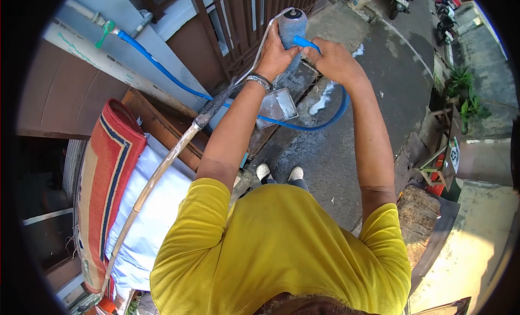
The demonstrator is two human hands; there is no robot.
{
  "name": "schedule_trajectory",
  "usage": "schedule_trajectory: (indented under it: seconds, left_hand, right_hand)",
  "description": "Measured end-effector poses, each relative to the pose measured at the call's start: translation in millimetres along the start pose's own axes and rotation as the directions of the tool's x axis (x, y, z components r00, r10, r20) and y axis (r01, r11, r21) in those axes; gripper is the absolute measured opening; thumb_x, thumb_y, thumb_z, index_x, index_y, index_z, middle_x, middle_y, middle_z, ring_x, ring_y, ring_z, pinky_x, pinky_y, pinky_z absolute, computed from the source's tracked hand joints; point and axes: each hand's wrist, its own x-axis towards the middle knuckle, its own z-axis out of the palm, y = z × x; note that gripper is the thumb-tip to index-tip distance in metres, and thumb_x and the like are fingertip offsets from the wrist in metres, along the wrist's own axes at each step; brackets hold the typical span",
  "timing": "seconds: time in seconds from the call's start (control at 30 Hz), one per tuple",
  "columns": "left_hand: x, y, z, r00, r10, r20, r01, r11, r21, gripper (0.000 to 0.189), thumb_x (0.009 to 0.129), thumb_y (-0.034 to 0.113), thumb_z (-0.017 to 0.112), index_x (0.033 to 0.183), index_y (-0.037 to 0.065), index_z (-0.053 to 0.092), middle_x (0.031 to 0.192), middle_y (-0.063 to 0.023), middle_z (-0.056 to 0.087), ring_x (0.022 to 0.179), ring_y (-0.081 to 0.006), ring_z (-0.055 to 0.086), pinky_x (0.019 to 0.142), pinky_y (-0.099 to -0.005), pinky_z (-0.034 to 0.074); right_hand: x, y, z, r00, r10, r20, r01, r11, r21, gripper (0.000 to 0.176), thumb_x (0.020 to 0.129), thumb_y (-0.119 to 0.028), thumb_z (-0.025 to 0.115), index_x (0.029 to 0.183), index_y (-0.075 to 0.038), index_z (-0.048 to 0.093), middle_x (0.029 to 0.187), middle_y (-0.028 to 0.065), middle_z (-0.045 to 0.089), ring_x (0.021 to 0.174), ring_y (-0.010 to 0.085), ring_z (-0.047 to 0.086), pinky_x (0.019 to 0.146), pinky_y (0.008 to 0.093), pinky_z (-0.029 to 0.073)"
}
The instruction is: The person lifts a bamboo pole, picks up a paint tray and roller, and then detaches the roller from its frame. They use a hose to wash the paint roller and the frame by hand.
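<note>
Closed around the paint roller (293,30), my left grip (277,54), blue hose (306,42) apparently pinched in my right (335,60) beside it.

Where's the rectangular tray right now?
In the head view, the tray lies on the ground beyond the white shoes, just to the right of the left forearm, with the blue hose passing across its near end.

Left hand (279,54) gripping paint roller (293,29), right hand (337,63) holding blue hose (179,83) against it
</note>
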Motion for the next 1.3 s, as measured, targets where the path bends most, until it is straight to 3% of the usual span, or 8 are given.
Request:
schedule_trajectory:
  seconds: [0.17, 0.57, 0.7, 0.8, 0.83, 1.07, 1.1, 1.3]
  left_hand:
    - [-2.4, -2.0, 1.8, 0.997, 0.077, -0.024, -0.077, 0.997, 0.03, 0.094, 0.072, 0.009, 0.082, 0.148, -0.002, 0.027, 0.14, -0.0293, 0.049, 0.134, -0.0403, 0.048, 0.111, -0.0431, 0.039]
    - [-2.6, 1.4, 0.3, 0.999, 0.045, -0.001, -0.045, 0.995, -0.088, 0.089, 0.076, 0.009, 0.077, 0.149, -0.003, 0.026, 0.139, -0.0278, 0.049, 0.133, -0.0411, 0.048, 0.111, -0.0437, 0.039]
    - [4.0, -16.1, 6.6, 0.993, 0.103, -0.057, -0.101, 0.994, 0.039, 0.085, 0.079, 0.012, 0.075, 0.149, -0.001, 0.028, 0.138, -0.0251, 0.05, 0.131, -0.0391, 0.05, 0.109, -0.043, 0.041]
    - [-5.2, 20.1, -6.7, 0.994, 0.11, -0.003, -0.11, 0.991, -0.071, 0.084, 0.079, 0.012, 0.075, 0.148, -0.001, 0.029, 0.139, -0.0252, 0.05, 0.13, -0.0392, 0.051, 0.108, -0.0426, 0.042]
    - [-0.4, -3.1, 0.5, 0.99, 0.138, -0.037, -0.138, 0.99, -0.001, 0.085, 0.078, 0.011, 0.076, 0.148, 0.001, 0.029, 0.138, -0.0252, 0.051, 0.129, -0.0396, 0.052, 0.107, -0.0429, 0.043]
    - [7.3, -3.0, 1.2, 0.998, 0.022, -0.055, -0.024, 0.999, -0.038, 0.086, 0.074, 0.007, 0.076, 0.145, 0.007, 0.028, 0.132, -0.0253, 0.055, 0.125, -0.0407, 0.056, 0.102, -0.0455, 0.046]
    - [6.7, -2.1, 3.1, 0.992, 0.076, -0.095, -0.075, 0.997, 0.018, 0.07, 0.08, 0.0, 0.069, 0.138, 0.005, 0.031, 0.114, -0.0144, 0.063, 0.103, -0.0217, 0.063, 0.09, -0.0345, 0.05]
    - [11.6, 2.7, -0.3, 0.992, 0.044, -0.116, -0.052, 0.997, -0.065, 0.059, 0.08, -0.004, 0.067, 0.13, 0.004, 0.037, 0.113, -0.0127, 0.061, 0.105, -0.0205, 0.06, 0.094, -0.0351, 0.049]
  right_hand:
    - [0.4, -3.4, 9.7, 1.0, -0.009, -0.004, 0.009, 1.0, -0.026, 0.038, 0.099, -0.04, 0.055, 0.109, -0.005, 0.067, 0.094, 0.0249, 0.069, 0.096, 0.0443, 0.066, 0.083, 0.0505, 0.049]
    - [3.2, -12.4, 15.2, 0.999, -0.039, -0.023, 0.04, 0.999, 0.003, 0.038, 0.098, -0.038, 0.056, 0.113, -0.005, 0.067, 0.1, 0.0256, 0.069, 0.1, 0.0448, 0.065, 0.087, 0.0509, 0.049]
    - [12.2, -21.7, 17.1, 0.997, -0.068, -0.022, 0.068, 0.997, -0.022, 0.038, 0.098, -0.038, 0.055, 0.11, -0.004, 0.067, 0.101, 0.0254, 0.069, 0.101, 0.0452, 0.064, 0.087, 0.0517, 0.049]
    - [14.7, -25.8, 17.9, 0.998, -0.06, -0.024, 0.061, 0.998, 0.028, 0.036, 0.095, -0.034, 0.056, 0.107, -0.002, 0.066, 0.101, 0.0285, 0.068, 0.1, 0.048, 0.062, 0.089, 0.0556, 0.047]
    - [14.4, -25.5, 17.1, 0.997, -0.068, -0.032, 0.069, 0.997, 0.031, 0.036, 0.095, -0.034, 0.056, 0.107, -0.002, 0.066, 0.101, 0.0285, 0.068, 0.1, 0.048, 0.062, 0.089, 0.0555, 0.047]
    - [12.3, -18.1, 4.5, 0.996, -0.062, -0.061, 0.067, 0.994, 0.082, 0.036, 0.093, -0.032, 0.056, 0.108, -0.001, 0.066, 0.101, 0.0286, 0.068, 0.101, 0.0475, 0.062, 0.09, 0.0549, 0.048]
    - [11.7, -18.7, 3.6, 0.997, -0.063, -0.053, 0.067, 0.994, 0.087, 0.037, 0.093, -0.032, 0.056, 0.109, -0.001, 0.066, 0.101, 0.0285, 0.068, 0.101, 0.0472, 0.063, 0.09, 0.0547, 0.048]
    - [28.9, -14.3, 11.1, 0.997, -0.063, -0.043, 0.065, 0.996, 0.059, 0.036, 0.095, -0.033, 0.058, 0.115, -0.004, 0.065, 0.103, 0.0276, 0.068, 0.103, 0.0471, 0.062, 0.09, 0.0534, 0.047]
